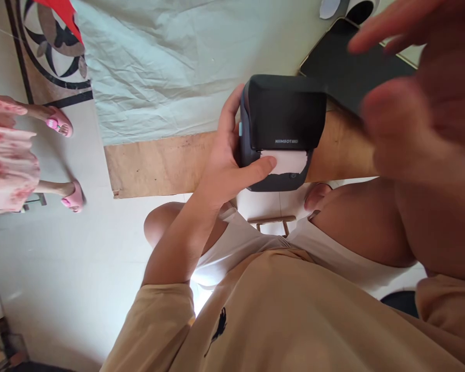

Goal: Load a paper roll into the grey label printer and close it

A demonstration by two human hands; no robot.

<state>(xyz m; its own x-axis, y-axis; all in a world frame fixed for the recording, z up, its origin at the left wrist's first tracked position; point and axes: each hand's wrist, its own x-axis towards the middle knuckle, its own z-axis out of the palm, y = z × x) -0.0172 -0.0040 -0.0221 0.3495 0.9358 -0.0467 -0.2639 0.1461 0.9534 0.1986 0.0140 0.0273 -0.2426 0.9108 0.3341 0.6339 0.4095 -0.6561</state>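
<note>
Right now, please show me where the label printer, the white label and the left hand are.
label printer (pixel 287 111): head view, on its dark top cover.
white label (pixel 290 161): head view, on the paper at the slot.
left hand (pixel 227 165): head view, on the palm.

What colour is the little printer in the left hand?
Black, with a white label at its slot; the head view shows the printer in the left hand.

Bare cloth left of the printer lies open; a tablet crowds its right.
</note>
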